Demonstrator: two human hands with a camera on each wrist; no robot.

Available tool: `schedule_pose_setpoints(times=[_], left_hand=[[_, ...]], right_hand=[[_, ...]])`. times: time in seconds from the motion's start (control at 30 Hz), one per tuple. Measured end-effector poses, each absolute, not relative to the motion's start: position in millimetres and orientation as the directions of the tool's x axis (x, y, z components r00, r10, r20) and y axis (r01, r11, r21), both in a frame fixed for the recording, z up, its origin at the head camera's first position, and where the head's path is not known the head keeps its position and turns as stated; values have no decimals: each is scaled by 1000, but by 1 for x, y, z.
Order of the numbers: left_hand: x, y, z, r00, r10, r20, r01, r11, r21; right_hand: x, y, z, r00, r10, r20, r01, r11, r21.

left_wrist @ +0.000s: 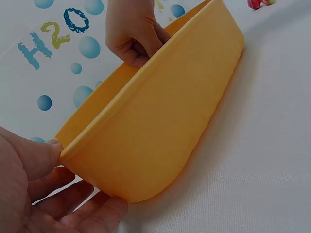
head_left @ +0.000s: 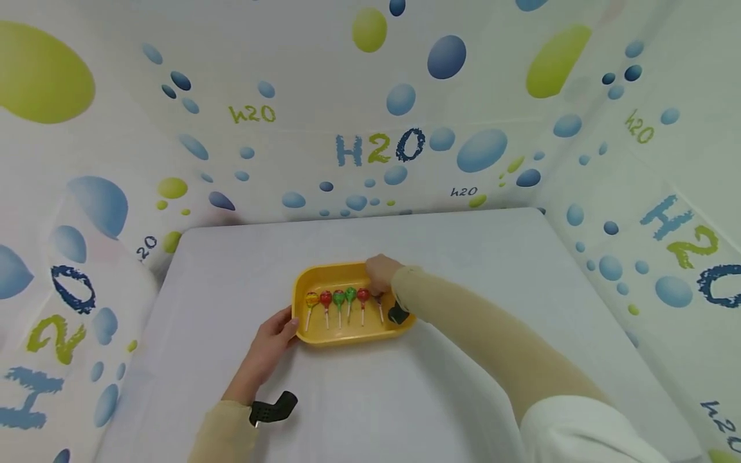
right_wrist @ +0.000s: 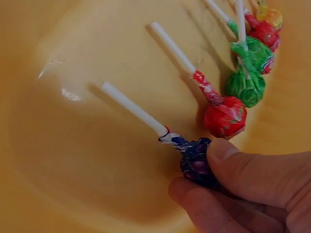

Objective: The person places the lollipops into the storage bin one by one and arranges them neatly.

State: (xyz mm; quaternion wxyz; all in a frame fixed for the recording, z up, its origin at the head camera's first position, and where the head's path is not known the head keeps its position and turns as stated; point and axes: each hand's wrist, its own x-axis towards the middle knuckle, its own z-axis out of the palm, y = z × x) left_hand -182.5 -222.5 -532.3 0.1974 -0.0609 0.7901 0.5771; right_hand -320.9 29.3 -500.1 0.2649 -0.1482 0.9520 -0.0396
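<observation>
Here's the tray (head_left: 353,341), yellow, sitting on the counter (head_left: 347,411), and both hands are on the job! The head view gives us the row inside: yellow pop (head_left: 312,299), red pop (head_left: 326,298), two green pops (head_left: 345,296), then another red (head_left: 363,294), sticks towards the person. At the row's right end the right hand (head_left: 381,275) covers most of its catch, but over to the right wrist view: thumb and fingers pinch the purple pop (right_wrist: 194,160) by its wrapped head, just beside that second red. And the left hand (head_left: 279,331)? Its own wrist view tells it: thumb on the rim, fingers under the outer wall, gripping the tray's left end. That view alone catches a red scrap (left_wrist: 260,4) beyond the tray, perhaps a wrapper, too cropped to call.
</observation>
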Motion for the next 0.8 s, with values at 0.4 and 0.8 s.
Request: schedule_pose_setpoints(times=[0.4,0.8], left_hand=[[-179,-222,-529,-911,126,-393,-333,337,881],[-177,-224,-526,-905,127,-406,-345,338,876]], right_hand=[[-319,28,-509,-814,-265,-518,-212,964,-160],[-316,26,-511,-815,-276,-509,-227,961,-158]])
